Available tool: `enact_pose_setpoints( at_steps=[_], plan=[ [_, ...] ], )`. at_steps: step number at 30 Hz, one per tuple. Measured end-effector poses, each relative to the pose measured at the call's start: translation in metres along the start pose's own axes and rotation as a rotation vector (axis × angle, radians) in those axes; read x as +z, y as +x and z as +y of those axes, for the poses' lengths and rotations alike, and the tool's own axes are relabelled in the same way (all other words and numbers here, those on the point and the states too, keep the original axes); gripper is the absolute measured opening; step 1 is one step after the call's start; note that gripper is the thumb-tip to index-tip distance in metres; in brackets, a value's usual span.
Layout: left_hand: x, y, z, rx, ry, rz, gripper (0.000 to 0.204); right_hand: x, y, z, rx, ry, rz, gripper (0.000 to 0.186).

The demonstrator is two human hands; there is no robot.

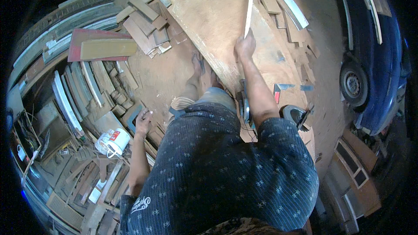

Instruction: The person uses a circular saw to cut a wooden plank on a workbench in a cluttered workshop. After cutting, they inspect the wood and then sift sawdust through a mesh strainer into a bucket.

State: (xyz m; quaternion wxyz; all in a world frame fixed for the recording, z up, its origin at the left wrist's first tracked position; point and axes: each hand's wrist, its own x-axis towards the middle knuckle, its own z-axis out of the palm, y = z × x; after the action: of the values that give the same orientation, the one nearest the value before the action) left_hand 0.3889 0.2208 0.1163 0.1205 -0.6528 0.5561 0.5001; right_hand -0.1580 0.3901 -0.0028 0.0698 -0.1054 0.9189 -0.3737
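Observation:
My right hand is closed around the lower end of a thin pale wooden strip, which points away from me over a large wooden workbench top. My left hand hangs low at my left side, away from the bench, its fingers curled. A small whitish spot shows at its fingertips; what it is, I cannot make out. Below that hand stands a white bucket with a handle. Close to my right forearm are a blue-grey power tool, partly hidden by the arm, and a dark rounded power tool.
Wood offcuts lie heaped left of the bench. Stacked boards and a reddish panel fill the far left. A curved white-edged board lies along the bench's right side. A blue car stands at the right, near leaning wooden frames.

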Motion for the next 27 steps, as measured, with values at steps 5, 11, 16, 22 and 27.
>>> enact_pose_setpoints(
  at_steps=[5, 11, 16, 22, 27],
  plan=[
    [0.012, -0.042, -0.044, -0.137, -0.128, 0.041, 0.066, 0.028, 0.086, -0.031, -0.052, -0.081, -0.105, 0.035],
    [0.029, -0.075, -0.100, -0.245, -0.203, 0.128, 0.065, 0.017, 0.089, -0.039, -0.236, -0.164, -0.351, 0.041],
    [0.044, -0.094, -0.091, -0.256, -0.276, 0.137, 0.065, 0.001, 0.112, -0.026, -0.424, -0.215, -0.315, 0.043],
    [0.033, -0.096, -0.091, -0.174, -0.166, 0.141, 0.063, 0.042, 0.228, -0.029, -0.562, -0.298, -0.361, 0.043],
    [0.023, -0.096, -0.078, -0.119, -0.305, 0.202, 0.063, 0.037, 0.231, -0.007, -0.686, -0.234, -0.508, 0.049]
  ],
)
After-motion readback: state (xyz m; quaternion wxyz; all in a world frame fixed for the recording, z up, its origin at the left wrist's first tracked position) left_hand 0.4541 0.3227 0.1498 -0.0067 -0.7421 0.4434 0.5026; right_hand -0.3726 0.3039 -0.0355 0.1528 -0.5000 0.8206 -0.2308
